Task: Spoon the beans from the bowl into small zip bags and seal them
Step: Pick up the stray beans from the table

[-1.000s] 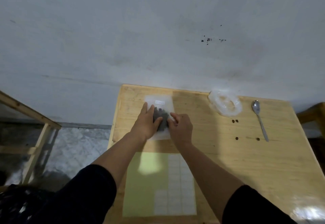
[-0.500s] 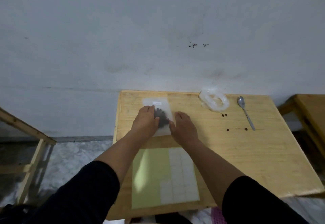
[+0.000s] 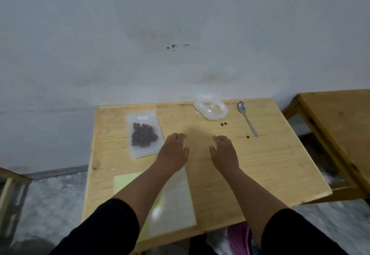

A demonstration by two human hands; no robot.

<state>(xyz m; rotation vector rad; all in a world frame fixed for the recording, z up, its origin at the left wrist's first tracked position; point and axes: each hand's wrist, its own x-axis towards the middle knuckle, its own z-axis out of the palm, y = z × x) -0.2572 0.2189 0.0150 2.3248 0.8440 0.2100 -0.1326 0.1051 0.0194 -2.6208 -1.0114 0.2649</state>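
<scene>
The wood table (image 3: pixel 270 164) held a bag (image 3: pixel 143 134) of beans, a clear bowl (image 3: pixel 210 110), a spoon (image 3: pixel 246 119) — and a few loose beans (image 3: pixel 223 124) — plus a green sheet (image 3: pixel 128 180).

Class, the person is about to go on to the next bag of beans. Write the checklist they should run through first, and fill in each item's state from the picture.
1. Filled zip bag lies flat on the table, free of both hands: ok.
2. Its zip strip is fully pressed shut: cannot tell, too blurred.
3. Left hand and right hand hold nothing, fingers relaxed: ok.
4. Spoon lies within sight, right of the clear plastic bowl: ok.
5. Beans are left in the bowl: cannot tell; it looks nearly empty.
6. No beans spilled: not ok; loose beans lie on the table near the bowl and spoon.
</scene>
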